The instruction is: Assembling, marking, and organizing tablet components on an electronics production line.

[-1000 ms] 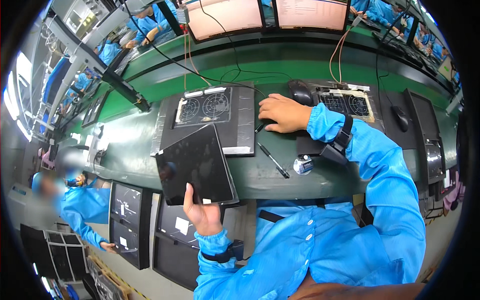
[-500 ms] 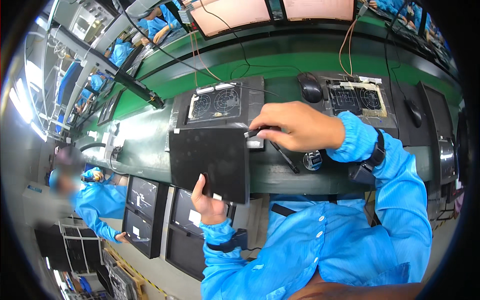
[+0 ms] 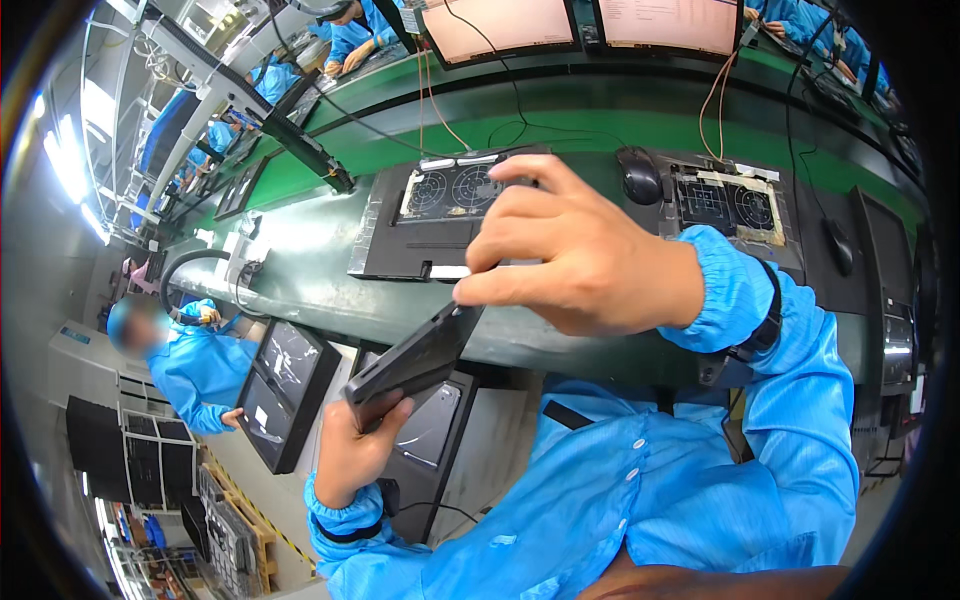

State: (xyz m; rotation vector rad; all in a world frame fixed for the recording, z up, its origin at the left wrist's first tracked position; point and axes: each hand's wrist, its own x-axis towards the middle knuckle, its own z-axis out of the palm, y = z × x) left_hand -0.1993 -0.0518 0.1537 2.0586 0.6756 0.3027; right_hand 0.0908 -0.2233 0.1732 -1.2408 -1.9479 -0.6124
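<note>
A thin black tablet-like device (image 3: 415,358) is tilted in front of me, nearly edge-on, its long edge with small openings facing up. My left hand (image 3: 352,448) grips its near end, thumb over one face. At its far end is my right hand (image 3: 590,262), back upward, with bent fingers and the lowest fingertip on the corner. Part of that grip is hidden under the hand. Just beyond, on the green bench (image 3: 310,235), lies a dark board (image 3: 390,240) with a circle-patterned plate (image 3: 450,197).
A second patterned plate (image 3: 728,208), a black mouse (image 3: 638,176) and another mouse (image 3: 838,247) lie to the right. Two monitors (image 3: 500,28) stand behind. A jointed metal arm (image 3: 300,150) reaches in at left. A co-worker (image 3: 200,365) in blue holds a black tray (image 3: 318,385).
The device has turned from face-on to nearly edge-on, and my left hand has shifted left with it. My right hand has turned palm-down; the dark plug it pinched no longer shows.
</note>
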